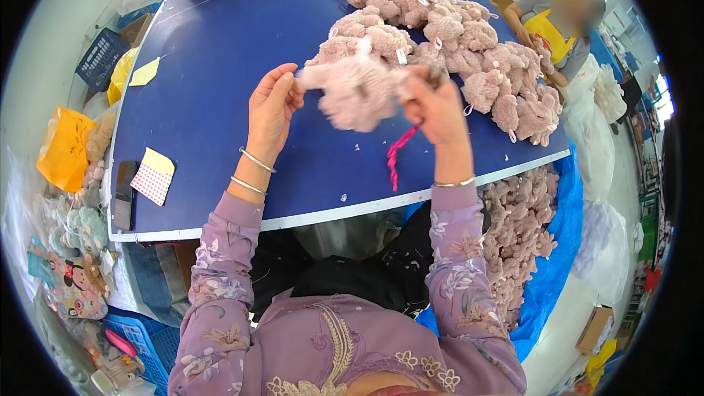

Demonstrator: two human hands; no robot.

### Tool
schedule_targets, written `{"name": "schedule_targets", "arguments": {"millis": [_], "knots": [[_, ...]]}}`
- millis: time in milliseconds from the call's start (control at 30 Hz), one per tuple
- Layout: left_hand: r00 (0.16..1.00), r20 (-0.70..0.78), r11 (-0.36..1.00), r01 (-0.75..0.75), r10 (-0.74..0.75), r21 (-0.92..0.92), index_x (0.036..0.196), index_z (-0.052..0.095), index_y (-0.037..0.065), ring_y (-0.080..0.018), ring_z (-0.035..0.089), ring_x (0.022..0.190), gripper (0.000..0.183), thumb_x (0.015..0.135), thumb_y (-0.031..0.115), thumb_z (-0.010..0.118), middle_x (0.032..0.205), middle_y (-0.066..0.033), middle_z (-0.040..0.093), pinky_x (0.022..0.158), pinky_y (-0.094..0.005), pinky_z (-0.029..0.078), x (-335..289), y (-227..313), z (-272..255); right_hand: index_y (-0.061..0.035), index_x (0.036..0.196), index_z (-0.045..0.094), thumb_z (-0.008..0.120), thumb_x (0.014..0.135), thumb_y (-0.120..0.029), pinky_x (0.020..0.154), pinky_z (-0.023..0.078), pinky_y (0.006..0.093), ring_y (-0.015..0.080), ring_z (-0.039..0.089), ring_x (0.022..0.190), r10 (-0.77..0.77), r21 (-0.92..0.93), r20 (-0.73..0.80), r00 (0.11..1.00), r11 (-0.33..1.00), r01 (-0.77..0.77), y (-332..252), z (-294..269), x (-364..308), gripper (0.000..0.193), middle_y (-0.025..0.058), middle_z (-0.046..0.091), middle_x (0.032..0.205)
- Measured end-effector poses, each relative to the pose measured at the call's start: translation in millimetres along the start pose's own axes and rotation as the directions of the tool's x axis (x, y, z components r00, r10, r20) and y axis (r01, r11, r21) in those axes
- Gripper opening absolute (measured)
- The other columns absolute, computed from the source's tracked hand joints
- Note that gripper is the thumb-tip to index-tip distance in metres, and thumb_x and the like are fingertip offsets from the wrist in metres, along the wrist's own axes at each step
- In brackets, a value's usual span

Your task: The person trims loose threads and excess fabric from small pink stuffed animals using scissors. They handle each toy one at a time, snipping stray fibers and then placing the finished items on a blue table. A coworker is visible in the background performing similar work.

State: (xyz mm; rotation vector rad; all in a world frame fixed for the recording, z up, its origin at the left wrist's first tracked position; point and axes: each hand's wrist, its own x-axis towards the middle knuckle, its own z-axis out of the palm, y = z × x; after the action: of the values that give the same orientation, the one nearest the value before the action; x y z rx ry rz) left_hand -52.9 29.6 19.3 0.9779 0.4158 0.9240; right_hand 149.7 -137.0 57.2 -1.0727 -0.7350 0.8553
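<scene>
A fluffy pinkish plush toy [356,95] is stretched between my two hands above the blue table, blurred by motion. My left hand [273,110] pinches its left end between thumb and fingers. At the other end, my right hand [441,114] is closed on the plush, its fingers partly smeared. A small dark object shows at the right fingers, too blurred to name. A twisted bright pink cord [396,158] hangs below that hand. Just beyond lies a heap of similar plush toys [447,33], several with white loop tags.
On the blue table [213,81] a red-dotted sticker sheet [154,176] and a dark phone-like object [125,194] lie at left. Many plush pieces fill a blue-lined bag [517,227] at right. Another person [557,22] works across the table's far right corner.
</scene>
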Motion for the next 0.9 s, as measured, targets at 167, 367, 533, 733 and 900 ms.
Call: {"name": "schedule_targets", "arguments": {"millis": [167,367,533,733,900], "knots": [[0.998,-0.055,0.997,-0.025,0.029,0.071,0.098,0.061,0.005,-0.0083,0.048,0.065,0.018,0.095,0.022,0.057,0.074,-0.001,0.057,0.06,-0.0232,0.041,-2,6,1,-0.0064,0.104,0.057,0.056,0.088,-0.029,0.038,0.026,0.019,0.0041,0.031,0.042,-0.655,0.631,-0.137,0.743,0.521,0.575,-80,-87,-45,0.028,-0.0015,0.058,0.076],[0.989,0.144,0.997,-0.002,-0.01,0.079,0.069,0.046,0.01,-0.007,0.028,0.046,0.036,0.101,0.026,0.045,0.053,0.0035,0.036,0.047,-0.0252,0.024,-3,3,0,-0.0026,0.096,0.062,0.058,0.088,-0.029,0.041,0.024,0.0207,0.0058,0.032,0.044,-0.415,0.416,-0.391,0.821,0.716,0.56,-61,-108,-23,0.028,-0.0001,0.058,0.071],[0.951,0.25,0.977,-0.202,0.18,0.064,0.137,0.042,0.001,-0.0088,0.043,0.062,0.041,0.097,0.012,0.047,0.084,-0.0051,0.056,0.058,-0.023,0.037,-25,42,32,-0.0011,0.097,0.064,0.063,0.089,-0.021,0.04,0.028,0.0212,0.0047,0.038,0.046,-0.056,0.117,-0.29,0.955,0.989,0.094,0,-73,15,0.022,0.0047,0.061,0.072],[0.639,0.475,0.769,-0.624,0.605,-0.14,0.099,0.062,0.015,-0.0192,0.044,0.095,0.018,0.089,0.029,0.056,0.099,-0.0037,0.061,0.069,-0.0322,0.035,-80,150,52,-0.0052,0.088,0.061,0.062,0.089,-0.02,0.04,0.026,0.0185,0.0012,0.035,0.045,0.016,-0.253,-0.227,0.974,0.965,-0.075,20,-40,21,0.015,0.0006,0.059,0.068],[0.512,0.585,0.72,-0.669,0.628,-0.187,0.111,0.061,0.019,-0.0211,0.047,0.115,0.039,0.085,0.047,0.056,0.11,-0.0038,0.061,0.08,-0.0345,0.038,-106,185,70,-0.003,0.086,0.062,0.064,0.087,-0.019,0.051,0.036,0.0215,0.0049,0.046,0.056,-0.079,-0.468,-0.253,0.964,0.882,-0.051,33,-48,21,0.016,0.0007,0.062,0.069]]}}
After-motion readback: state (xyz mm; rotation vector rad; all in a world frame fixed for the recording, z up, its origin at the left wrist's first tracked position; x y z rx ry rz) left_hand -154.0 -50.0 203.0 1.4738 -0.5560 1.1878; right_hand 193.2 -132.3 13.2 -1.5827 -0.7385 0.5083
